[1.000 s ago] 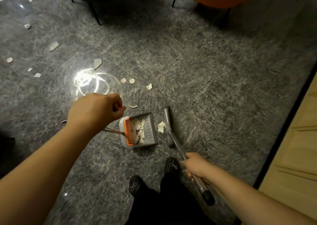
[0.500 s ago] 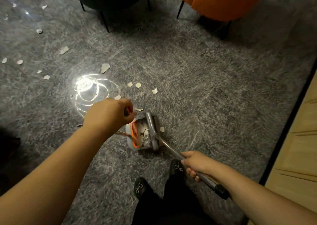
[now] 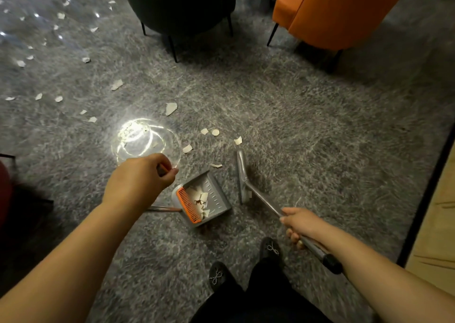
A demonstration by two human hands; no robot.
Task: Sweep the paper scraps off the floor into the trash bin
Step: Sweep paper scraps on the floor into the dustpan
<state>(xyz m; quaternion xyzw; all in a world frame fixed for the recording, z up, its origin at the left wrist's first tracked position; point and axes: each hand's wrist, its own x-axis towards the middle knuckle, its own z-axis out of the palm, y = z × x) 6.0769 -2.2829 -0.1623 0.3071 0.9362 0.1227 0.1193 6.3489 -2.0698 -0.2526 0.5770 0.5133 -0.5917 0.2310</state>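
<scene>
Dustpan (image 3: pixel 204 201) handle mostly hidden behind left hand (image 3: pixel 140 178).

Both forearms bare to the frame edge; no sleeves, watch or rings visible on left hand (image 3: pixel 141 177) or right hand (image 3: pixel 301 223). Below the fingers: black trousers (image 3: pixel 258 298), loose-legged. Black slipper-type shoes (image 3: pixel 270 247), each with a small silvery bow-shaped ornament on the toe. Fabric detail blurred.
</scene>
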